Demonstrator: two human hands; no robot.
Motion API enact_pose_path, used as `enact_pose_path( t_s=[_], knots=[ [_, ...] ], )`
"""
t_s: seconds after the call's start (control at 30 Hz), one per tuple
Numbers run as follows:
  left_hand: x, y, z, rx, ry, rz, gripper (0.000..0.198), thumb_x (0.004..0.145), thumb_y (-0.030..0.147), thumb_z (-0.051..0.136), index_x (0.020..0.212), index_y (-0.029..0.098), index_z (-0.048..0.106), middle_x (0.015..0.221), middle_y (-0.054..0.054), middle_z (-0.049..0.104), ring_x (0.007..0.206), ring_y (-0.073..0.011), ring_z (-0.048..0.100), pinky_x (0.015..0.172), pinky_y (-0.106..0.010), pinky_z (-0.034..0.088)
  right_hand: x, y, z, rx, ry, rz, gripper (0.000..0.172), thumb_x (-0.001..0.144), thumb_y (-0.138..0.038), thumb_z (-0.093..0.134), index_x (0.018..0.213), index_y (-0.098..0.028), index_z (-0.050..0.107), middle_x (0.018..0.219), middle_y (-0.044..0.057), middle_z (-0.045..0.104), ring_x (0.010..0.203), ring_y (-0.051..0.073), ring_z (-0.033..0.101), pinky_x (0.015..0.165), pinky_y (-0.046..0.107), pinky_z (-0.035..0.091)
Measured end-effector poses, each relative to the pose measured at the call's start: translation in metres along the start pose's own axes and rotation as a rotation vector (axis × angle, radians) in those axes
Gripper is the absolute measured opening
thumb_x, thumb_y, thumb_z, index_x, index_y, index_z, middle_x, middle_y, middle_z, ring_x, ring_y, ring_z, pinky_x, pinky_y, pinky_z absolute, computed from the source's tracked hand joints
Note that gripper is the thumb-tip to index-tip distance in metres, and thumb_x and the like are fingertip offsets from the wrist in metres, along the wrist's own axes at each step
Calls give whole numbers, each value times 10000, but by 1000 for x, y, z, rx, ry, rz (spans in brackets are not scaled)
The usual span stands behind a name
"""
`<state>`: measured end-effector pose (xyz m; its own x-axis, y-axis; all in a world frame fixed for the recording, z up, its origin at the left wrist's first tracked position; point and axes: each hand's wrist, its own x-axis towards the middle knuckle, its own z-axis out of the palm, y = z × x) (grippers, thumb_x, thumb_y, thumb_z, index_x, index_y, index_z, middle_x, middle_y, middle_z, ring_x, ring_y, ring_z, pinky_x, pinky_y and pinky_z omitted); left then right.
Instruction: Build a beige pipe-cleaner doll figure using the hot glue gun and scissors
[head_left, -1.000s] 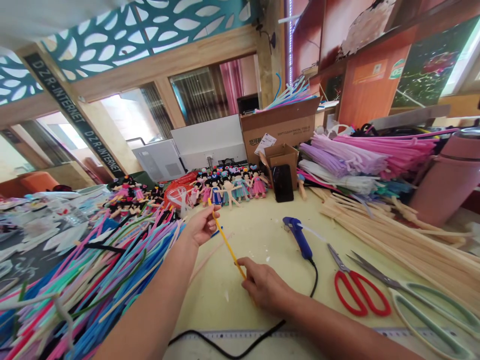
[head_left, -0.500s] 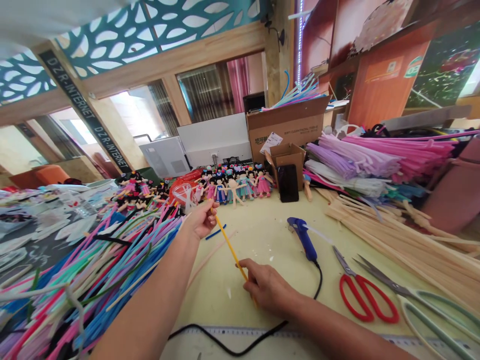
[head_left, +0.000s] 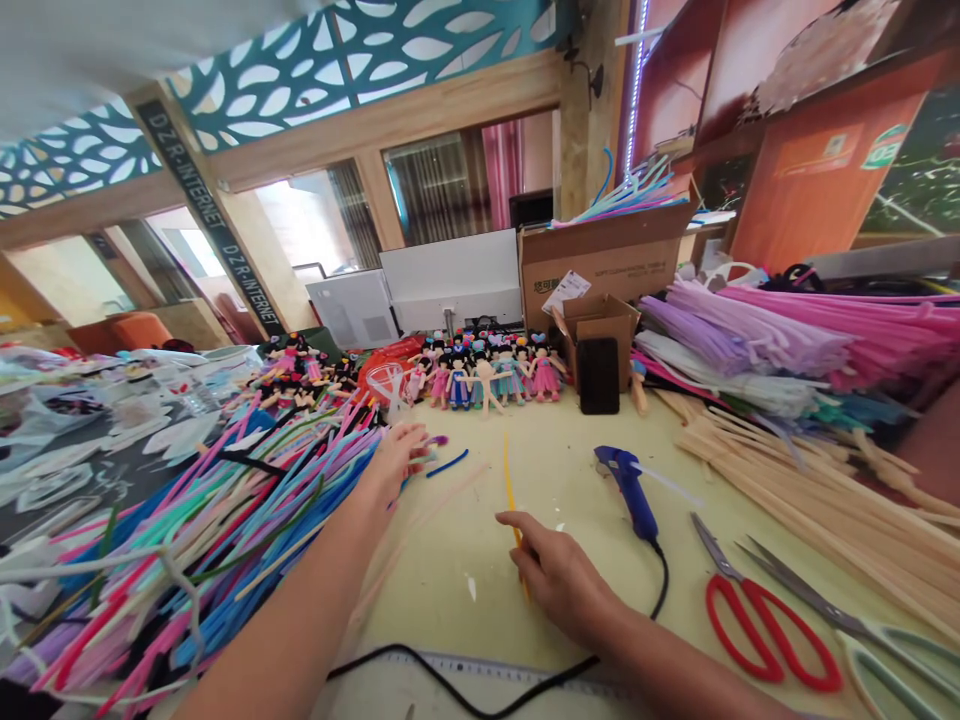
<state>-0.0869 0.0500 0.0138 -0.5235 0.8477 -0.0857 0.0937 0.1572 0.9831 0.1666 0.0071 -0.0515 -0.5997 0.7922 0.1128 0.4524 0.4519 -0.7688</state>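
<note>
ruler edge and black cord lie nearest you. your right hand [head_left: 559, 575] rests loosely open, fingertips on the yellow pipe cleaner [head_left: 511, 495], which lies straight, unbent and thin on the counter [head_left: 555, 470]. farther out, your left hand [head_left: 397, 455] spreads open, holding nothing, against the mixed pile of pipe cleaners [head_left: 225, 530].

From my remote seat it's mostly fuzz: the yellow pipe cleaner [head_left: 509, 480] looks soft and fuzzy, same as the big multicoloured pile [head_left: 225, 520] of them. The tabletop [head_left: 555, 460] reads as smooth, matt pale yellow. The glue gun [head_left: 628, 482] is glossy blue plastic, and the scissors [head_left: 757, 600] have shiny metal blades with glossy red plastic handles. The box [head_left: 600, 262] is plain matt cardboard.
</note>
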Motion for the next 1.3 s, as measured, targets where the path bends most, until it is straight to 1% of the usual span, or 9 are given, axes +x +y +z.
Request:
enact_pose_path(
  t_s=[0.13, 0.3, 0.57, 0.83, 1.03, 1.1, 1.2, 1.27, 1.3],
  knots=[
    [-19, -21, -11, 298, -91, 70, 156, 716, 340, 660, 754, 192, 625, 726, -11, 641, 723, -176, 606, 569, -237, 425, 1, -1, -1, 3, 17, 30, 381, 882, -154, 449, 1225, -196, 608, 728, 3, 626, 735, 174, 606, 738, 269, 430],
    [-38, -28, -14, 566, -188, 217, 66, 715, 271, 605, 701, 216, 639, 773, -8, 669, 811, -209, 594, 769, -307, 436, 0, -3, -2, -32, -6, 51, 293, 866, -169, 483, 1122, -204, 623, 714, -16, 610, 696, 157, 575, 708, 261, 414],
    [-48, -31, -19, 910, -282, 344, 80, 769, 261, 563, 764, 211, 625, 829, -40, 695, 829, -220, 624, 722, -297, 425, 0, -2, -1, -98, -128, 40, 374, 797, -120, 528, 1152, -182, 627, 756, -1, 656, 725, 159, 582, 716, 254, 393],
    [-48, -33, -19, 1058, -339, 319, 92, 761, 248, 571, 830, 213, 621, 843, -47, 692, 800, -220, 626, 694, -296, 392, -5, -10, -8, -195, -269, 50, 387, 766, -108, 538, 1114, -204, 679, 843, 28, 715, 785, 183, 605, 701, 268, 374],
    [-47, -34, -19, 1109, -337, 333, 24, 745, 242, 599, 759, 224, 591, 749, -25, 660, 731, -219, 602, 636, -297, 350, -2, -4, -6, -209, -241, 39, 354, 795, -130, 537, 1111, -213, 673, 873, 42, 721, 829, 198, 616, 716, 285, 367],
    [-48, -33, -19, 1093, -336, 333, 15, 741, 229, 606, 751, 223, 596, 732, -21, 653, 716, -215, 592, 631, -297, 350, -1, -1, -5, -208, -221, 27, 344, 809, -133, 529, 1117, -210, 661, 870, 43, 708, 844, 201, 612, 730, 290, 367],
    [-52, -27, -13, 1018, -273, 346, 8, 735, 213, 611, 730, 217, 607, 728, -18, 648, 713, -202, 579, 640, -290, 368, 1, 2, -4, -191, -180, 24, 375, 801, -113, 535, 1155, -203, 618, 835, 27, 673, 816, 192, 594, 725, 286, 362],
    [-56, -24, -3, 867, -277, 335, 33, 737, 237, 624, 713, 215, 624, 709, -9, 644, 699, -187, 573, 629, -274, 390, 3, 3, -4, -161, -141, 22, 391, 785, -87, 540, 1157, -199, 583, 788, 2, 634, 752, 171, 565, 695, 274, 351],
    [-58, -23, 4, 753, -323, 297, 56, 738, 255, 632, 704, 211, 632, 684, -2, 638, 669, -175, 569, 601, -260, 397, 3, 3, -5, -138, -120, 20, 386, 775, -73, 539, 1139, -199, 570, 763, -13, 611, 717, 160, 546, 677, 266, 344]
  ],
)
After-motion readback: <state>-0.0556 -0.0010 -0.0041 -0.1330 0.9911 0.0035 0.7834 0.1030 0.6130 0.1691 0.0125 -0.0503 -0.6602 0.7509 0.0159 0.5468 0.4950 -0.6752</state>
